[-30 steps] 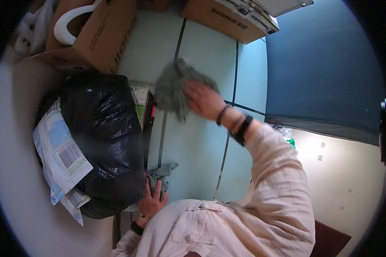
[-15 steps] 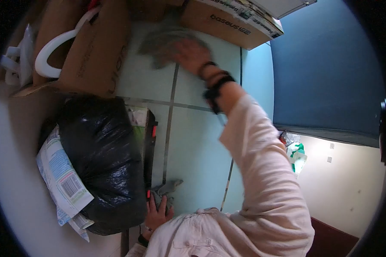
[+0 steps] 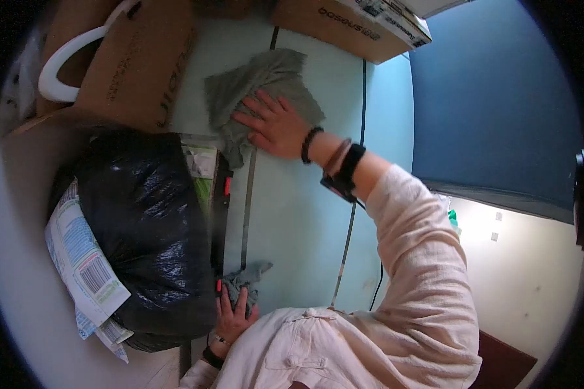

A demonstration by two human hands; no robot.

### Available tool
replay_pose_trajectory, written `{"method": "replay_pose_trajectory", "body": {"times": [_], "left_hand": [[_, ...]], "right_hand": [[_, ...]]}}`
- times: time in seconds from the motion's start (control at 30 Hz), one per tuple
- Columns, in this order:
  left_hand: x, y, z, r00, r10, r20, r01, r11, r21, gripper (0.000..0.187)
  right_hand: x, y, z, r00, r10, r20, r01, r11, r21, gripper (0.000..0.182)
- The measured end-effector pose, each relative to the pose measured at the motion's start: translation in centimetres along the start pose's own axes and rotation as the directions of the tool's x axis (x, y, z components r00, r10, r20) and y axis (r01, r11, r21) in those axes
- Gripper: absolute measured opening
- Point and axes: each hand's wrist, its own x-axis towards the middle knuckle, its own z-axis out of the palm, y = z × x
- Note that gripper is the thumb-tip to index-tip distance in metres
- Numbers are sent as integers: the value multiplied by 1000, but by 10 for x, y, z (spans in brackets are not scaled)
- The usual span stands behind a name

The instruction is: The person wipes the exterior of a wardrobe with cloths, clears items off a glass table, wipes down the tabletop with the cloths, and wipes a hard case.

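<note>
A grey-green cloth (image 3: 282, 74) lies spread on the pale tiled surface (image 3: 298, 214). My right hand (image 3: 276, 126) presses flat on its lower part, fingers apart and pointing up-left. Dark bands circle the right wrist. Low in the view, my left hand (image 3: 232, 319) rests on a smaller crumpled grey cloth (image 3: 241, 285), its fingers spread and touching it. This cloth sits beside the black plastic bag (image 3: 149, 240) and a dark edge with red parts.
An open cardboard box (image 3: 143, 71) holding a white curved object (image 3: 58, 71) is at the upper left. Another carton (image 3: 331, 26) stands at the top. Printed packaging (image 3: 87, 266) lies left of the bag. Blue fabric (image 3: 493, 117) hangs at the right.
My right hand has moved down and slightly left, and the larger cloth now lies more spread out. My left hand has stayed almost in place.
</note>
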Motion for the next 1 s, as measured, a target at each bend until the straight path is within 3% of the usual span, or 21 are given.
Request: {"method": "replay_pose_trajectory", "body": {"times": [0.03,0.1,0.13,0.17,0.2,0.23,0.27,0.33,0.47,0.53,0.57,0.63,0.67,0.7,0.73,0.77,0.8,0.83,0.93,1.0], "left_hand": [[1,1,0,1000,-11,6,11,1000,6,54],[9,5,-11,1000,14,-13,-13,1000,17,51],[11,7,-16,999,27,-38,-26,999,24,48],[15,7,-16,999,16,-36,-14,999,38,48],[16,8,-17,1000,-7,0,7,1000,25,48],[14,10,-20,998,-27,50,27,1000,5,48],[14,11,-18,1000,-22,-8,22,1000,16,48],[12,12,-22,998,-34,54,32,998,47,47],[12,7,-17,999,-25,38,23,998,57,45],[9,7,-7,1000,-14,-8,15,999,41,44],[9,7,-9,1000,-4,-6,4,1000,31,44],[7,5,-14,998,-8,-66,7,1000,-15,42],[6,6,-12,998,-20,-67,17,999,-39,42],[6,7,-13,998,-10,-54,8,999,-38,42],[8,8,-17,998,-12,-56,11,1000,-15,41],[9,10,-16,998,-15,-67,15,1000,8,41],[4,8,-11,999,-47,2,47,999,-21,45],[2,9,-11,999,-42,17,42,999,-18,45],[2,3,-3,997,2,-76,-1,1000,16,44],[3,5,-4,997,5,-76,-7,1000,-29,45]], "right_hand": [[5,1,-2,995,-94,38,91,994,65,41],[48,37,-7,949,-129,287,239,890,-389,44],[65,45,-2,985,123,121,-95,972,-217,45],[77,45,0,919,394,12,-395,919,15,46],[78,40,6,922,386,16,-387,922,30,46],[70,32,10,935,353,-14,-353,935,-1,47],[57,27,11,945,325,-44,-327,944,-43,48],[-1,-5,15,985,142,-102,-149,987,-67,51],[-146,-105,-16,982,5,190,-45,977,210,60],[-210,-150,-28,905,-188,382,86,959,269,58],[-227,-151,-25,903,-176,391,74,962,262,58],[-246,-152,-21,897,-414,152,269,787,555,53],[-227,-130,-29,905,-376,199,249,848,468,49],[-196,-101,-41,834,-259,487,68,924,375,48],[-183,-69,-35,963,-79,259,16,971,237,50],[-165,-38,-23,963,151,225,-190,968,165,50],[-151,-7,-6,939,321,121,-314,947,-69,52],[-140,17,9,874,483,47,-484,875,20,53],[-137,3,23,795,604,-59,-599,796,82,51],[-179,-73,6,878,473,64,-471,881,-52,49]]}}
